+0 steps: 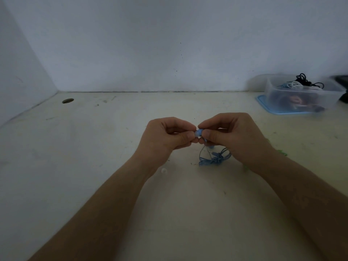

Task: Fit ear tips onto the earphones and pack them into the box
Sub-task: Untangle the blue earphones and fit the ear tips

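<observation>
You will find no readable text, label, brand, number or sign anywhere in your head camera view.

Light blue earphone [199,133], blue cable [214,159], clear box [301,95], blue lid [267,107]

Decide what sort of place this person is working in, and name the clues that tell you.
Probably a simple packing workstation: a scuffed pale desk with a cable hole, bare white walls on two sides, and a clear plastic box of coiled earphones.
</observation>
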The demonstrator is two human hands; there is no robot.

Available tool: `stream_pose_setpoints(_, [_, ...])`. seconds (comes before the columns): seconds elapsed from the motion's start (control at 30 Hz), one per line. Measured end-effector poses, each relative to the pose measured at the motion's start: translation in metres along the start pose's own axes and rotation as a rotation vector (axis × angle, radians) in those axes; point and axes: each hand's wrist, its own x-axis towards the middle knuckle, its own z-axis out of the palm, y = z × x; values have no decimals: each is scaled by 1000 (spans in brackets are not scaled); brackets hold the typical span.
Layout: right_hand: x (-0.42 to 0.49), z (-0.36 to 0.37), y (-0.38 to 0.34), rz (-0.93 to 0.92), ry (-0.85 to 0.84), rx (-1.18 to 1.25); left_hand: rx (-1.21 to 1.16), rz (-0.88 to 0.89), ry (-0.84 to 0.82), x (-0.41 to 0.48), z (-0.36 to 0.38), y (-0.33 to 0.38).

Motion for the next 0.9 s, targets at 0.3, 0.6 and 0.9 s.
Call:
stream_pose_setpoints(0.3, [-2,3,0,5,36,-31,-13,-5,1,1,-1,-1])
stream_pose_setpoints(0.6, [-2,2,-1,2,37,-46,-11,-7,12,1,0,-2])
stream_pose_setpoints(0.9, [-1,0,-3,1,27,-51,-40,-23,-5,0,0,0])
